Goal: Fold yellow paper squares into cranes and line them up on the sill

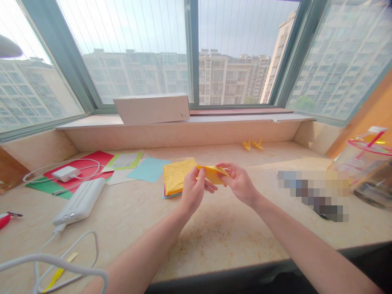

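A folded piece of yellow paper (213, 173) is held up between both hands, above the stone counter. My left hand (196, 185) pinches its left end between thumb and fingers. At its right end, my right hand (239, 181) grips the paper with thumb and fingertips. Just left of and behind my left hand lies a stack of yellow paper (177, 174), with some blue and red edges showing beneath it. Two small folded yellow paper birds (246, 145) stand near the back of the counter, right of the middle.
Coloured sheets, including a light blue one (150, 169), lie at left beside a white power bank (81, 200), a charger (65, 173) and looping cables. A white box (153, 109) rests on the window ledge. Clear plastic containers (367, 159) and a blurred-out object are at right.
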Demonstrator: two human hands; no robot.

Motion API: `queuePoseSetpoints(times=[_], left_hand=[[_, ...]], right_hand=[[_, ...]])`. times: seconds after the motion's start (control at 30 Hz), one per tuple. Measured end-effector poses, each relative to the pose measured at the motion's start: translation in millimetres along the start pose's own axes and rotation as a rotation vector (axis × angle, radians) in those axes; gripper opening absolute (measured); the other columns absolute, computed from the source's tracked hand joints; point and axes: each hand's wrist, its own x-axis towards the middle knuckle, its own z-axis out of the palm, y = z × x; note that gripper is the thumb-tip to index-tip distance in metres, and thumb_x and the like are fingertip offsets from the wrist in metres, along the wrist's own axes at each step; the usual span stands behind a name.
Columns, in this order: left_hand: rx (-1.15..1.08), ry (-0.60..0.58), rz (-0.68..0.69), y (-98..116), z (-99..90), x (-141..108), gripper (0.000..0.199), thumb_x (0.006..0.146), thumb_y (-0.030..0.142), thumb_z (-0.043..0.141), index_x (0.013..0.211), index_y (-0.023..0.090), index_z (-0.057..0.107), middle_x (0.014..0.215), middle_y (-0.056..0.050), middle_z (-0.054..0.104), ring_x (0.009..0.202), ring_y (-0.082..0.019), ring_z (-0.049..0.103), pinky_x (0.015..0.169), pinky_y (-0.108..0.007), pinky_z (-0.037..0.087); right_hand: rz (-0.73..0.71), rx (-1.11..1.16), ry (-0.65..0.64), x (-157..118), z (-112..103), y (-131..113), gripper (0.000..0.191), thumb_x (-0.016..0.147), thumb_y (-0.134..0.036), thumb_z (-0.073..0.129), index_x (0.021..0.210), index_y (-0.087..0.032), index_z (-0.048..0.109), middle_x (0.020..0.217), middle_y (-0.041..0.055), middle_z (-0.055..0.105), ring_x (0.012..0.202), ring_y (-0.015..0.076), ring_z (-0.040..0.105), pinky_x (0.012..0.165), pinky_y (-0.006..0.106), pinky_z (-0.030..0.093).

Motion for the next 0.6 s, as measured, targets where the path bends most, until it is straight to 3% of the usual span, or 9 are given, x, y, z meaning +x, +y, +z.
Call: queuePoseSetpoints(times=[0.2,0.43,0.6], left_hand=[[-0.056,-0.033,0.026,6,0.7,-3,0.049,0.089,0.053,0.055,0.124,0.021,0.042,0.079,-0.001,0.069,0.05,-0.016,0.068,0.046,-0.025,0.055],[-0.025,-0.056,0.043,2,0.7,0,0.039,0.089,0.052,0.055,0.108,0.019,0.048,0.076,-0.003,0.071,0.052,-0.016,0.069,0.046,-0.025,0.056],[-0.037,-0.025,0.039,2,-0.3,3,0.034,0.089,0.048,0.057,0.101,0.018,0.049,0.076,-0.003,0.071,0.054,-0.017,0.07,0.047,-0.025,0.056]], right_hand=[[0.066,0.041,0.009,3,-5,-4,0.036,0.075,-0.036,0.073,0.107,-0.02,0.068,0.077,0.0023,0.074,0.059,0.0132,0.06,0.048,0.024,0.04],[0.086,0.071,0.005,4,-10,-6,0.037,0.072,-0.038,0.077,0.105,-0.021,0.071,0.08,0.0033,0.075,0.064,0.0154,0.065,0.053,0.025,0.044],[0.059,0.12,-0.028,3,-11,-8,0.036,0.074,-0.038,0.077,0.106,-0.023,0.07,0.09,0.0035,0.076,0.082,0.0203,0.072,0.074,0.035,0.055]])
